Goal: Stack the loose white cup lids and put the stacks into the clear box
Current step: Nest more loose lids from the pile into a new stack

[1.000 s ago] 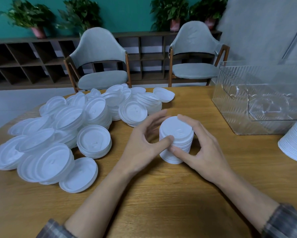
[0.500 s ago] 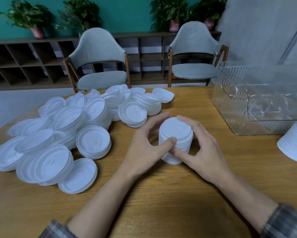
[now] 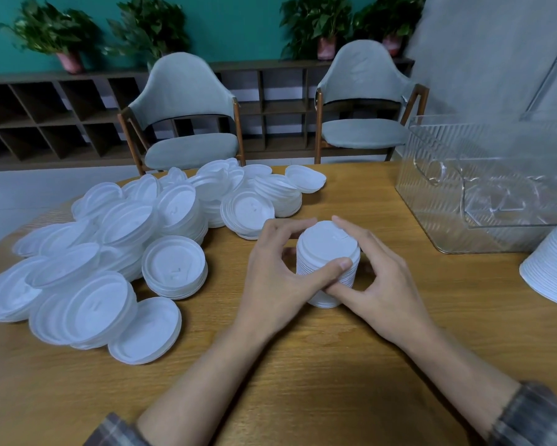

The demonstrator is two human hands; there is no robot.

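You are gripping the upright stack of lids (image 3: 327, 249) on the table (image 3: 302, 381), left hand (image 3: 270, 278) and right hand (image 3: 380, 278) curled round it, left of the clear box (image 3: 447, 214), right hand nearer.

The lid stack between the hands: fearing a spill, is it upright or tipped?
Upright: the lid stack stands on the table, top up, left hand and right hand gripping its sides.
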